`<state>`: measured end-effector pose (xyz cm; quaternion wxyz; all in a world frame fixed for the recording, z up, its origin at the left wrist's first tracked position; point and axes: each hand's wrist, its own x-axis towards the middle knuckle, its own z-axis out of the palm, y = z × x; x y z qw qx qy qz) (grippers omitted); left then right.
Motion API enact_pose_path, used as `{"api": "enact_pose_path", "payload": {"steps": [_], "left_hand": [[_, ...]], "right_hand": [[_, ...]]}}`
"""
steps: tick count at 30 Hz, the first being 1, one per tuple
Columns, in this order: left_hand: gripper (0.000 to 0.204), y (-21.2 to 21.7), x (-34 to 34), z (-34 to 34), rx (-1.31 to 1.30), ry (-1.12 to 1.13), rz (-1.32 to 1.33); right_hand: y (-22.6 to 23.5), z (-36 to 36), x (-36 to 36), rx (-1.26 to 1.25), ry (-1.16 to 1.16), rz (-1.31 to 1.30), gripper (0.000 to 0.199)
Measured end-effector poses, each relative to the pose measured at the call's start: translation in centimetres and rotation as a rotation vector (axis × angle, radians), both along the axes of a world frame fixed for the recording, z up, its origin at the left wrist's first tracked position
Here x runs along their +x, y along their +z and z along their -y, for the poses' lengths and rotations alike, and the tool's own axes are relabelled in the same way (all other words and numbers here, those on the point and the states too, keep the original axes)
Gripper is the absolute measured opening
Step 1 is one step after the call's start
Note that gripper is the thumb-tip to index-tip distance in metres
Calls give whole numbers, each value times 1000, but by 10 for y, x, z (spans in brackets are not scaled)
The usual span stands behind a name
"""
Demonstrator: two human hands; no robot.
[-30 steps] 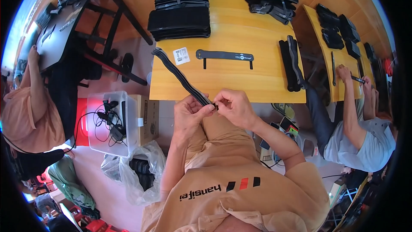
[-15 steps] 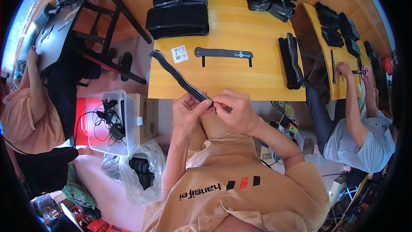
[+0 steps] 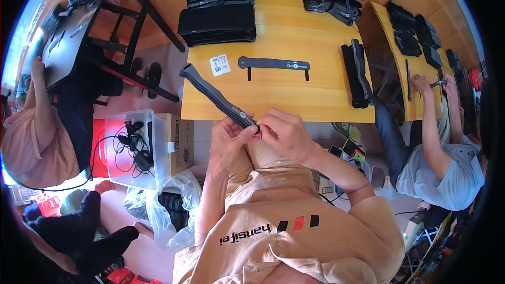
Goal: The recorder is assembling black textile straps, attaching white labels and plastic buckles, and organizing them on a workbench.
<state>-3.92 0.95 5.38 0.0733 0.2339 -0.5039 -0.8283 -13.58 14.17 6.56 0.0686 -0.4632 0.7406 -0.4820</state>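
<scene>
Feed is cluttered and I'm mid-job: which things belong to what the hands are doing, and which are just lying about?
In hand:
- black strap, its near end pinched by left hand and right hand
- wooden table, under the strap's far end

Lying about:
- flat strap
- white label
- strap stacks
- plastic bin of cables
- cardboard box
</scene>
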Motion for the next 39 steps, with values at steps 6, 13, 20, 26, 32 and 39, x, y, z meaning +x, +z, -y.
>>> {"api": "enact_pose_path", "payload": {"steps": [6,13,20,26,32,39], "left_hand": [[32,-2,-2,0,40,26,-7],[35,0,5,8,123,-93,-10],[33,-4,4,7,172,-82,-18],[28,15,13,-5,-555,-22,297],[29,23,20,-3,-579,-43,241],[21,32,31,3,-384,-101,143]], "right_hand": [[-2,-3,4,-32,-21,-56,11],[4,-5,-4,-35,106,-4,9],[-2,0,-5,-34,77,155,9],[4,-2,2,0,41,166,12],[10,2,8,-71,97,515,7],[3,11,-1,-13,265,843,9]]}}
